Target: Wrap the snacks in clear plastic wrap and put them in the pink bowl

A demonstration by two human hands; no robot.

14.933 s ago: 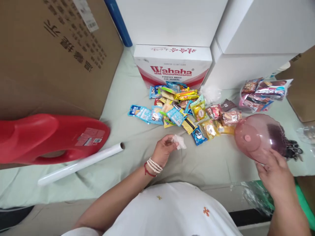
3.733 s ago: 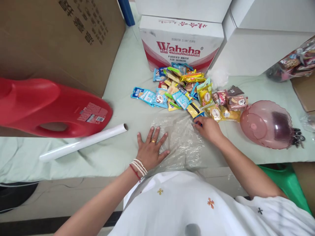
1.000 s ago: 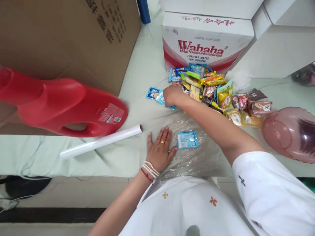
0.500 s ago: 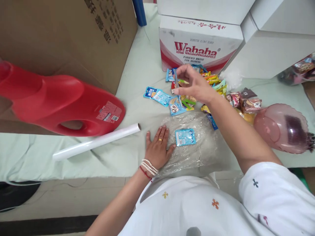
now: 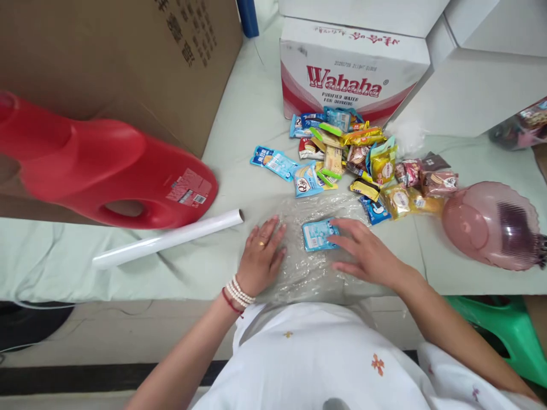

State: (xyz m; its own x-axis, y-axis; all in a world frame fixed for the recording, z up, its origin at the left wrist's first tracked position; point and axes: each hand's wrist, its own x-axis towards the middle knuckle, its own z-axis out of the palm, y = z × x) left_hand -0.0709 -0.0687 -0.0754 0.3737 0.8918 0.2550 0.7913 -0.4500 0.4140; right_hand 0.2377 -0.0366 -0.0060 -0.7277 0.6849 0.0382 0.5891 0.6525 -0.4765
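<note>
Pale green cloth [image 5: 205, 267] spreads before me, with a Wahaha carton [image 5: 354, 62] at the back and a heap of wrapped snacks [image 5: 333, 156] in front of it. Near my edge the clear plastic [image 5: 307, 273] lies crinkled, and on it sits a light blue packet [image 5: 316, 236], between my two hands. My left hand [image 5: 261, 253] rests palm down at the plastic's left side, fingers a little parted, with nothing gripped that I can see. My right hand [image 5: 363, 250] is well open, fingers spread, their tips at the packet's right end; whether they touch it I cannot tell, nor whether one packet lies there or two stacked. I judge the packet light and fairly soft, with a slick wrapper, so a pinch at a short edge should hold better than a squeeze across the middle, which might crush the contents. As for the plastic, it looks flimsy and slippery, likely to slide unless a flat palm weighs it down; a corner seems the best hold
</note>
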